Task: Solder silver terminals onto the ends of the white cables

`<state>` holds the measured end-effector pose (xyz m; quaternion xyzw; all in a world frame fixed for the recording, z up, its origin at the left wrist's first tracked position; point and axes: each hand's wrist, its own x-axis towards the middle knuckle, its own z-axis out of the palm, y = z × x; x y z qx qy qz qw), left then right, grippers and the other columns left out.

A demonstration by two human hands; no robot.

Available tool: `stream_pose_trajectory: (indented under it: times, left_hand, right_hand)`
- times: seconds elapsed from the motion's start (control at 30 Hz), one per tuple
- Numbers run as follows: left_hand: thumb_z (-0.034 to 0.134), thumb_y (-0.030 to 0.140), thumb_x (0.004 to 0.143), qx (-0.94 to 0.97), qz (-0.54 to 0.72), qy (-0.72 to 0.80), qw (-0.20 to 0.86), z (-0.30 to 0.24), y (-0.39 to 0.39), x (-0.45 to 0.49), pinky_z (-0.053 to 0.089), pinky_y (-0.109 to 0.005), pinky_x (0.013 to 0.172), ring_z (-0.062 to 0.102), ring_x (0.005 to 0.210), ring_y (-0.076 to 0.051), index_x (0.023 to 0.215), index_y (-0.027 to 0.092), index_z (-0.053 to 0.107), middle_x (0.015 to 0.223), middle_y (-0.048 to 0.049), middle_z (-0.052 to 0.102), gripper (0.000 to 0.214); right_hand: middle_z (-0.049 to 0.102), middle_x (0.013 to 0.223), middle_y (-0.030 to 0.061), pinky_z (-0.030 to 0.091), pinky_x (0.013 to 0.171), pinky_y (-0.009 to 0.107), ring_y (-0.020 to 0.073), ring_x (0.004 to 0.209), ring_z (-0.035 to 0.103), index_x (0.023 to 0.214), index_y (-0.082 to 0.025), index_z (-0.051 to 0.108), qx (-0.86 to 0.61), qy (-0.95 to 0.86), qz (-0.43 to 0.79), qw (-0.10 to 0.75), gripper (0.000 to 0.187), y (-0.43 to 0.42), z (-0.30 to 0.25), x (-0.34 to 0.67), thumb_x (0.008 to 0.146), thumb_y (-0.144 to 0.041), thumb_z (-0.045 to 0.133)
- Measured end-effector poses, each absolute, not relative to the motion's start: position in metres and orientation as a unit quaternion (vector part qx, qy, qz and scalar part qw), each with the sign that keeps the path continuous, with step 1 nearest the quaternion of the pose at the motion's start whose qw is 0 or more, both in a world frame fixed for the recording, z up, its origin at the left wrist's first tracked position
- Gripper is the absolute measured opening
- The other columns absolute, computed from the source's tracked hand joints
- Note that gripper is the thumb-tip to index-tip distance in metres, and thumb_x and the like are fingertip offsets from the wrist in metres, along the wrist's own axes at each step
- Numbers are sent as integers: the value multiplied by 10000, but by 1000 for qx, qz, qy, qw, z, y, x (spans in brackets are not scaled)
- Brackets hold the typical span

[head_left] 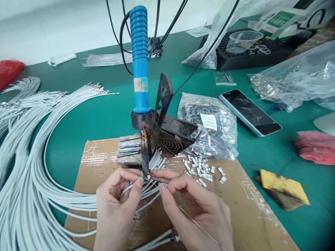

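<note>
A soldering iron [139, 59] with a ribbed blue handle stands upright in a dark metal holder [143, 119], its tip [145, 164] pointing down. My left hand [119, 202] is closed in a pinch by the tip, with a white cable [126, 190] running into its fingers. A tiny whitish piece [148, 177] shows right under the tip; its exact shape is unclear. From the other side my right hand [193, 205] pinches a thin solder wire [200, 226], which trails down to the lower right. More white cables [154, 188] lie behind the fingers.
Cardboard [251, 216] covers the bench beneath my hands. Small metal pieces [199, 167] lie scattered behind my right hand, before a clear bag [209, 125] and a phone [251, 111]. Bundled white cables [28, 195] fill the left. A stained yellow sponge [284, 186] rests at right.
</note>
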<state>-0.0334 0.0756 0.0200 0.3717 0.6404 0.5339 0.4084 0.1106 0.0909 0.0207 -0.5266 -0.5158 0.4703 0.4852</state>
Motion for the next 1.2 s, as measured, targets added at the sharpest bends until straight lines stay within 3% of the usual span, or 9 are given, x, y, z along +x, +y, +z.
stream_pose_trajectory:
  times: [1.2]
  left_hand:
    - [748,102,840,398,521,634,410,14,72,-38,545,-114,688,708,714,-87,727,221,742,818,23,779,165]
  right_hand:
    - [830,956,-40,577,806,184,134,806,783,692,-260,663,-525,-548,427,492,186,88,11,111,862,-217,726]
